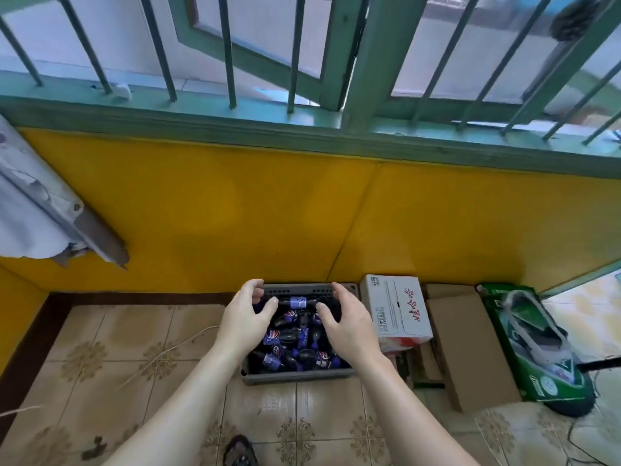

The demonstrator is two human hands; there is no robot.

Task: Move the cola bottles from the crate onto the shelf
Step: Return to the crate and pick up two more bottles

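Barely started by look of it: grey plastic crate [299,376] on tiled floor, full of cola bottles [297,302], dark, glossy, blue labels, lying jumbled. No shelf in view. Left hand [247,319] and right hand [346,326] hover above, fingers spread, loosely curved, holding nothing.

light: bright daylight through window [302,45] | shadows: soft | edges: wide-angle bending | focus: slightly soft
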